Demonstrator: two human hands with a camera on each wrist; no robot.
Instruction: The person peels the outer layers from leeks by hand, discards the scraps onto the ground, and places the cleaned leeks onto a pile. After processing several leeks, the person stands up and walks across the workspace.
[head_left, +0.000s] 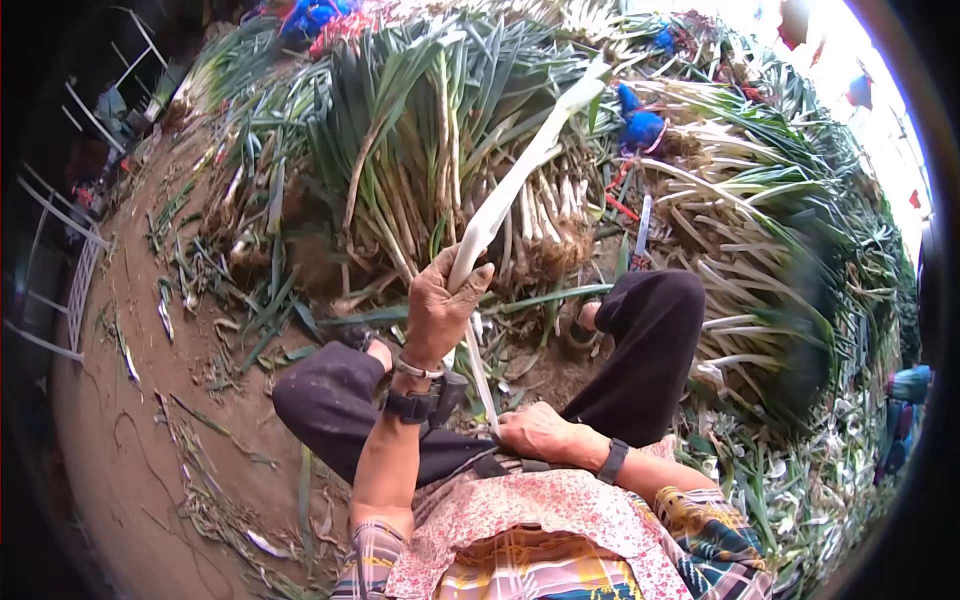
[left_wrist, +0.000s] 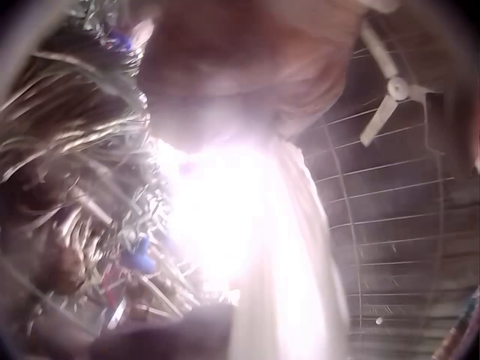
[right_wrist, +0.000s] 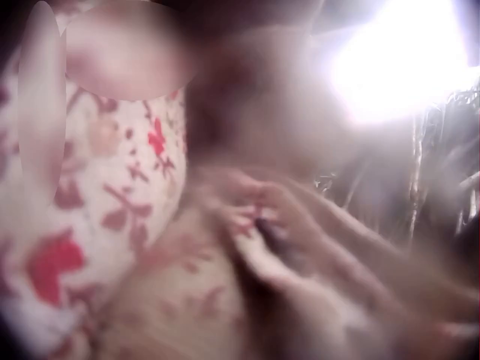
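Observation:
My left hand (head_left: 447,310) grips a long white leek (head_left: 515,190), its pale stalk slanting up and away to the right. Below that hand, a thin pale strip of leek (head_left: 480,375) runs down to the lap, where the fingers of my right hand (head_left: 540,433) pinch its lower end. In the left wrist view the stalk (left_wrist: 289,300) is washed out by glare beside the blurred hand (left_wrist: 247,67). Blurred fingers (right_wrist: 262,225) show against the floral apron (right_wrist: 127,202) in the right wrist view; the strip is not distinct there.
Bundled leeks (head_left: 400,130) with green leaves stand ahead, roots down. More leeks (head_left: 750,260) lie piled at the right. Blue bundles of ties (head_left: 642,130) sit between them. Peelings (head_left: 800,480) litter the lower right. Bare soil (head_left: 130,400) with scraps spreads left, near a white metal frame (head_left: 85,285).

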